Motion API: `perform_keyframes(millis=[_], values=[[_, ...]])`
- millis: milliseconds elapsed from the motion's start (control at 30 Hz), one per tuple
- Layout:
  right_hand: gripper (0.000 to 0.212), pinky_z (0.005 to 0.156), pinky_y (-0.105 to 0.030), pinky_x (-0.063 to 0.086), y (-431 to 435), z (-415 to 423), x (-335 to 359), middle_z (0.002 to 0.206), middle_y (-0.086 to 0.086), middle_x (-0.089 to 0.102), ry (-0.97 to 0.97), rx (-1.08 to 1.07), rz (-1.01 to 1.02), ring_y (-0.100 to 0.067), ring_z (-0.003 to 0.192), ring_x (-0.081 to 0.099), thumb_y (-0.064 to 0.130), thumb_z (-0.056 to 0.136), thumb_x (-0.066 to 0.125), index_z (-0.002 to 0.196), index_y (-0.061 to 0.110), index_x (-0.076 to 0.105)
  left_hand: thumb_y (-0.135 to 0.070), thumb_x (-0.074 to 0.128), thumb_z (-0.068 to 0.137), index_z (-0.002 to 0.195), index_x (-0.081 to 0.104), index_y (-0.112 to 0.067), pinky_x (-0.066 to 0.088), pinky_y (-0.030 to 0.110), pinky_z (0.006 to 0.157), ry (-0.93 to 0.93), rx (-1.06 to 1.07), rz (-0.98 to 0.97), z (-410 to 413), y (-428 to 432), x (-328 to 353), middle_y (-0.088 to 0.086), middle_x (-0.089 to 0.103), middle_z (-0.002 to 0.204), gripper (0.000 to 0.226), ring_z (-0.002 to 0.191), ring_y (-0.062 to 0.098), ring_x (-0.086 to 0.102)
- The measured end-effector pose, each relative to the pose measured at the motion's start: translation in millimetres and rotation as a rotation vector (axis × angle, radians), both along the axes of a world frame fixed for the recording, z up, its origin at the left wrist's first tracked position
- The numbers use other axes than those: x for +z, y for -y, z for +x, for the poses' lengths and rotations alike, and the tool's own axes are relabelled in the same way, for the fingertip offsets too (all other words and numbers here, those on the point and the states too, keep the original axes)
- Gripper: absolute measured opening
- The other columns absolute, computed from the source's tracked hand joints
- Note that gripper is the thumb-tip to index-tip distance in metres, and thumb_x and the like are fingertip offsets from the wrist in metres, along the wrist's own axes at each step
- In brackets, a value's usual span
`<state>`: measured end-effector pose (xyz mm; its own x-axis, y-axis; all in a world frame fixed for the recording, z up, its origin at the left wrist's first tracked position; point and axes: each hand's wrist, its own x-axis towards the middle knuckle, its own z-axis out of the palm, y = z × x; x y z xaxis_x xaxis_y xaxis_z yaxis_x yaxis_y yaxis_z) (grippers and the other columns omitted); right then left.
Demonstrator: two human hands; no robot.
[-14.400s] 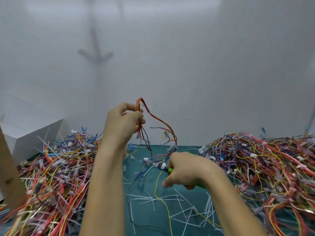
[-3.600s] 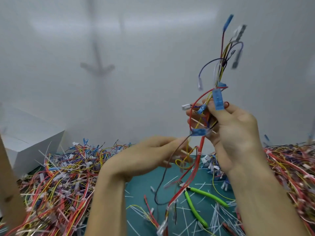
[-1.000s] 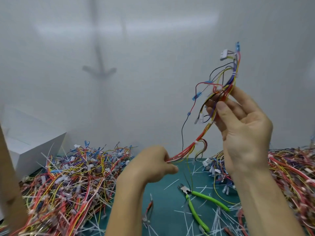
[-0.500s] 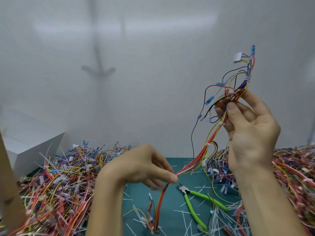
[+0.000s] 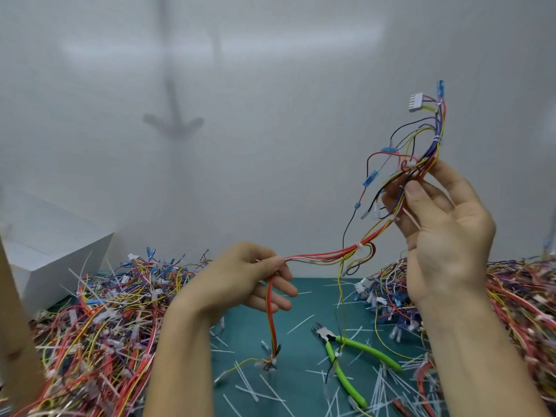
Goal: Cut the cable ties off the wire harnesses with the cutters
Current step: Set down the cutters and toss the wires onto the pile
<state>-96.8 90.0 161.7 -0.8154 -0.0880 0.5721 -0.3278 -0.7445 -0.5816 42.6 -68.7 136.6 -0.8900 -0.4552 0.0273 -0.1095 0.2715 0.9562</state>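
A wire harness (image 5: 331,255) of red, yellow and dark wires stretches between my hands above the table. My left hand (image 5: 249,278) pinches it low down between thumb and forefinger, and its tail hangs to the mat. My right hand (image 5: 436,224) holds the upper part raised, fingers curled around the bundle, with a white connector (image 5: 415,102) at the top. A white cable tie (image 5: 358,245) wraps the bundle between the hands. The green-handled cutters (image 5: 346,356) lie on the green mat (image 5: 301,296), untouched, below my right hand.
A heap of loose wires (image 5: 99,320) covers the table on the left, and a second heap (image 5: 517,305) on the right. Cut white tie pieces (image 5: 249,383) litter the mat. A white box (image 5: 51,251) stands at the far left, a brown post (image 5: 15,341) in front of it.
My left hand has slid along the harness and lifted slightly, pulling the bundle more level between the hands. My right hand stays raised, and the cutters lie still.
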Motion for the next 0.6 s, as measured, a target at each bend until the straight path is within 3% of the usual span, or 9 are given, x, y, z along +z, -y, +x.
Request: perform_keyframes(millis=[233, 433, 600], values=[[0.029, 0.072, -0.026, 0.059, -3.4, -2.7, -0.1, 0.082, 0.004, 0.076, 0.01, 0.012, 0.008, -0.014, 0.075, 0.071, -0.005, 0.096, 0.054, 0.113, 0.017, 0.064, -0.022, 0.048, 0.101, 0.093, 0.064, -0.006, 0.06, 0.025, 0.072, -0.131, -0.051, 0.127, 7.8, 1.8, 4.6, 0.015, 0.076, 0.096, 0.024, 0.092, 0.024, 0.074], [0.028, 0.07, -0.026, 0.058, -3.2, -3.6, -1.2, 0.084, 0.001, 0.075, 0.027, 0.062, 0.006, -0.015, 0.076, 0.072, -0.004, 0.095, 0.055, 0.112, 0.016, 0.065, -0.023, 0.054, 0.091, 0.095, 0.063, -0.002, 0.059, 0.024, 0.06, -0.393, 0.03, 0.302, 4.2, -2.2, 12.1, 0.017, 0.076, 0.094, 0.023, 0.083, 0.024, 0.076], [0.025, 0.067, -0.028, 0.059, 0.4, -4.2, -4.0, 0.086, -0.002, 0.075, 0.071, 0.156, 0.062, -0.018, 0.076, 0.073, -0.002, 0.095, 0.057, 0.108, 0.018, 0.065, -0.024, 0.058, 0.08, 0.095, 0.062, -0.002, 0.06, 0.026, 0.059, -0.63, 0.055, 0.51, -0.3, -5.8, 18.4, 0.016, 0.076, 0.096, 0.027, 0.083, 0.024, 0.076]])
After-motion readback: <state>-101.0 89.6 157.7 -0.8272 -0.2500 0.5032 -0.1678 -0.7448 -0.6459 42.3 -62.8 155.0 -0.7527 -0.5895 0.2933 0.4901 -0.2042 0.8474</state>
